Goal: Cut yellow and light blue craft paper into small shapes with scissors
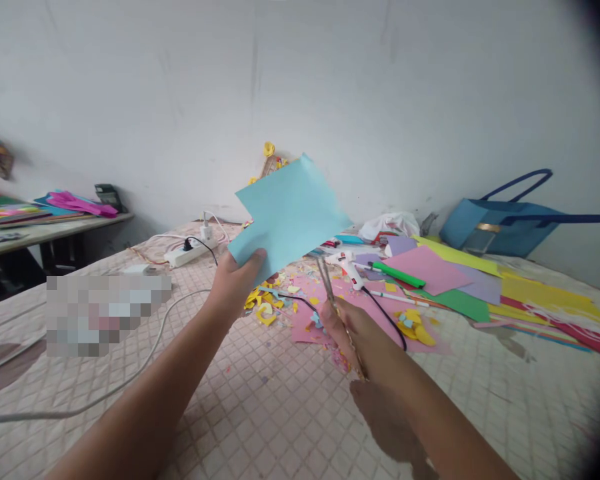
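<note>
A sheet of light blue paper with a notch cut from its left side is held up above the table. My left hand pinches its lower left corner, thumb on the near face. To the right, my right hand is closed around a pair of scissors, whose blades point up and away, close together and apart from the paper. Beneath and behind the hands lies a pink sheet strewn with paper scraps, with yellow cut pieces on its right part.
A white glue gun with a black cord lies beyond my right hand. Coloured sheets and a blue bag are at the right. A power strip and white cable are on the left. Another table stands far left.
</note>
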Motion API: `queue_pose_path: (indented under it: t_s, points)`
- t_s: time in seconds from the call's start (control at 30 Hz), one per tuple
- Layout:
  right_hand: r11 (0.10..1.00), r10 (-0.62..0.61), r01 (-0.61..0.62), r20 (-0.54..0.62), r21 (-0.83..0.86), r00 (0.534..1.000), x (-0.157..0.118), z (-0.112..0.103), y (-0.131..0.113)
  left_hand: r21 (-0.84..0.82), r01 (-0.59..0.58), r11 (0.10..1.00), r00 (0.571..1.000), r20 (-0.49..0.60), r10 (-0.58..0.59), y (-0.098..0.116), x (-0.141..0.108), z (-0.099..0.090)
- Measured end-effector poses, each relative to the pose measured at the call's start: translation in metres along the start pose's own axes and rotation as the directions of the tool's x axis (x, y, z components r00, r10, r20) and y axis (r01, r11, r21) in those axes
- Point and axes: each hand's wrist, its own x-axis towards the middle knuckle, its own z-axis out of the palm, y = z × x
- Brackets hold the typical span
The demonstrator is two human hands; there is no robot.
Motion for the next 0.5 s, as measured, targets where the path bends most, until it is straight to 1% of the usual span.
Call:
queue_pose_path:
  t_s: [0.1,0.2,0.27,0.33,0.4,0.5]
  points:
    - [0.992,0.044,-0.030,0.114,-0.126,0.993,-0.003,-0.005,0.000,0.012,-0.097,0.995,0.993,0.063,0.096,-0.002,-0.004,0.000]
    - [0.989,0.058,-0.029,0.191,-0.148,0.980,-0.004,-0.006,0.001,0.037,-0.226,0.974,0.971,0.094,0.221,-0.007,-0.008,0.002]
    - [0.990,0.041,-0.011,0.219,-0.138,0.975,-0.004,-0.005,0.000,0.015,-0.272,0.962,0.954,0.139,0.267,-0.011,-0.011,0.003]
    - [0.994,0.013,0.012,0.223,-0.110,0.975,-0.004,-0.003,-0.003,-0.039,-0.247,0.968,0.946,0.206,0.250,-0.013,-0.015,0.006]
    - [0.997,-0.012,0.028,0.199,-0.076,0.980,-0.004,-0.002,-0.008,-0.087,-0.199,0.976,0.941,0.260,0.215,-0.015,-0.019,0.009]
    - [0.999,-0.029,0.035,0.150,-0.037,0.988,-0.006,0.000,-0.016,-0.091,-0.165,0.982,0.939,0.291,0.185,-0.018,-0.026,0.015]
